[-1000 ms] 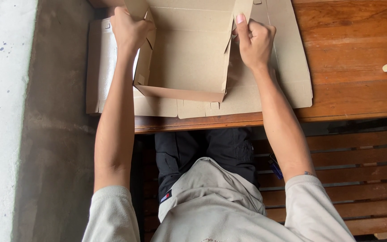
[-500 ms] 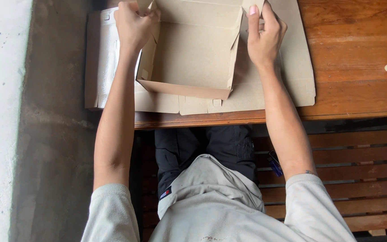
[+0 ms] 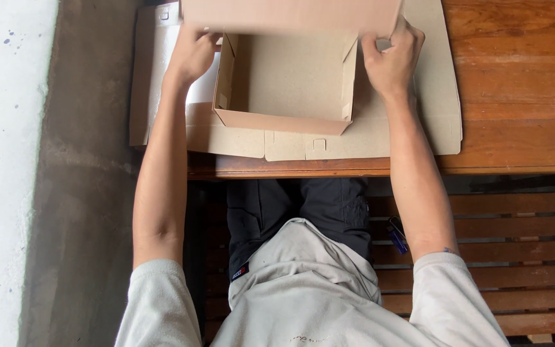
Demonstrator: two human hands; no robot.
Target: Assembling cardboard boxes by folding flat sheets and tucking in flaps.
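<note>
Where both hands meet it, cardboard box (image 3: 287, 77) flap clamped between fingers (image 3: 380, 48).

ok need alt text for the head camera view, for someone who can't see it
Seen from above, a seated person's left hand and right hand grip the sides of a half-folded cardboard box. It stands on flat cardboard sheets at the edge of a wooden table, with a slatted wooden bench below.

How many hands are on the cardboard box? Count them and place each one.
2. The left hand grips the cardboard box at its left wall; the right hand grips its right side, under the raised flap. None looks hidden.
</note>
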